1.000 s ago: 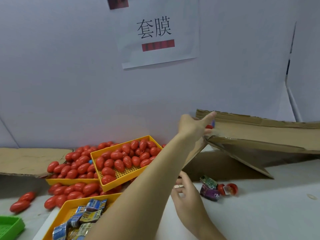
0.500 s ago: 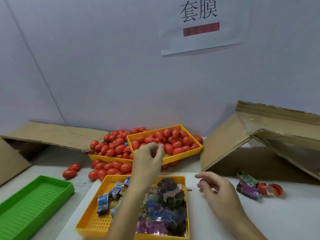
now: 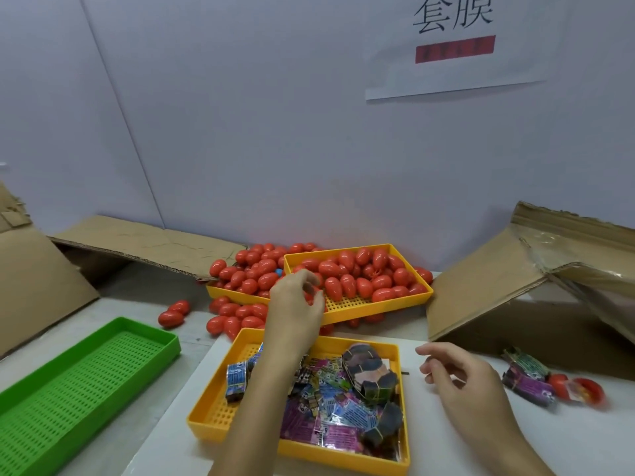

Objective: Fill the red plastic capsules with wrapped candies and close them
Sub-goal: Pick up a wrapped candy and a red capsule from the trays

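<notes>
The left hand (image 3: 295, 305) reached over the candy tray (image 3: 220, 412) into the upper yellow tray (image 3: 378, 305), fingers curled round a red capsule (image 3: 311, 297). The right hand (image 3: 457, 376) hovered above the tabletop (image 3: 584, 441), fingers loosely curled, holding nothing.

A single wide-angle camera, worn on the person's head, looked forward and down over a white table (image 3: 446, 451) toward a pale partition wall (image 3: 275, 132) carrying a paper sign (image 3: 453, 46), with straight edges bowed near the frame borders. It sat close above the work: the near yellow tray of wrapped candies (image 3: 240, 412) filled the lower middle, both forearms entered from the bottom edge, the green tray (image 3: 51, 407) lay lower left, and the farther yellow tray of red capsules (image 3: 378, 304) stood at mid-height. No second view shared the scene.
</notes>
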Demonstrator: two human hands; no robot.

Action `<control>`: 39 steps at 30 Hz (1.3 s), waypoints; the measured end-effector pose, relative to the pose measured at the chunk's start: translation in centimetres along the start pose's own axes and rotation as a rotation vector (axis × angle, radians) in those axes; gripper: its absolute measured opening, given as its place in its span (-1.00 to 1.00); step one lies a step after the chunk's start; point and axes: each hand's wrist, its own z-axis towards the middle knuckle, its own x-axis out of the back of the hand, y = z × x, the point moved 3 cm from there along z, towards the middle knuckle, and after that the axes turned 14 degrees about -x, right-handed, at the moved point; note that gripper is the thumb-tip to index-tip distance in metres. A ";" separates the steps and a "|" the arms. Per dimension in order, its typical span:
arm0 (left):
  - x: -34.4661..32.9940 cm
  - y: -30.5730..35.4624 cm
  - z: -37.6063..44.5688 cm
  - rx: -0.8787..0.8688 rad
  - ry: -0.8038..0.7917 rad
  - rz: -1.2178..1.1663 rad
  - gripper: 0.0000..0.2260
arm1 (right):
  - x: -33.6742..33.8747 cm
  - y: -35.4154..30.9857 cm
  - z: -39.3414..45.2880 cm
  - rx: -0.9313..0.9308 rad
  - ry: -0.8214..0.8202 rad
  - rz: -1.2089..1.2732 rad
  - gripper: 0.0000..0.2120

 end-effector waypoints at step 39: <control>1.7 1.5 -2.8 0.697 0.236 -1.286 -0.79 | -10.1 -8.9 -1.6 0.414 -0.092 -0.800 -0.79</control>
